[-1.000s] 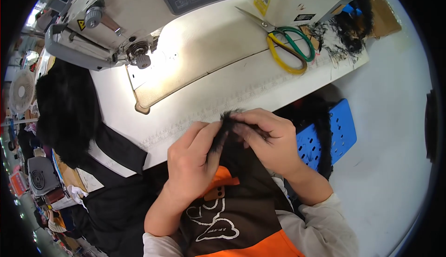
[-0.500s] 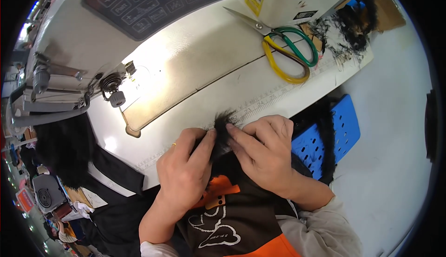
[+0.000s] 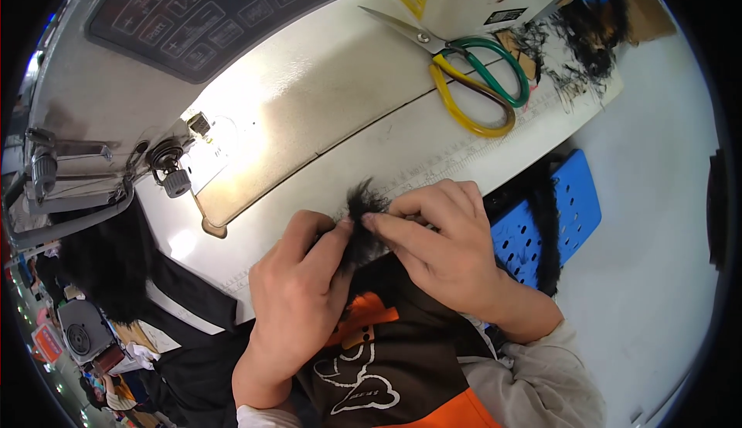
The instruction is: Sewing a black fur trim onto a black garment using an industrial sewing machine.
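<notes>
A tuft of black fur trim [image 3: 363, 200] is pinched between my two hands at the near edge of the sewing machine table [image 3: 309, 184]. My left hand [image 3: 300, 285] grips it from the left with thumb and forefinger. From the right, my right hand [image 3: 440, 246] holds it the same way, fingertips close to those of the left. Much of the piece is hidden by my fingers, and its lower part hangs against my dark apron [image 3: 340, 389]. Beyond my right hand lie scissors [image 3: 479, 88] with one green and one yellow handle, blades pointing to the far left.
The sewing machine's presser and needle area [image 3: 174, 161] stands at the left under a bright light. Black fabric with fur [image 3: 108, 266] lies left of the table. Fur scraps [image 3: 576, 57] are heaped at the far right. A blue perforated tray [image 3: 580, 204] carries a fur strip [image 3: 546, 235].
The view has shifted slightly, so the machine sits farther left. My fingers have worked a little along the fur, with both hands still pinching it.
</notes>
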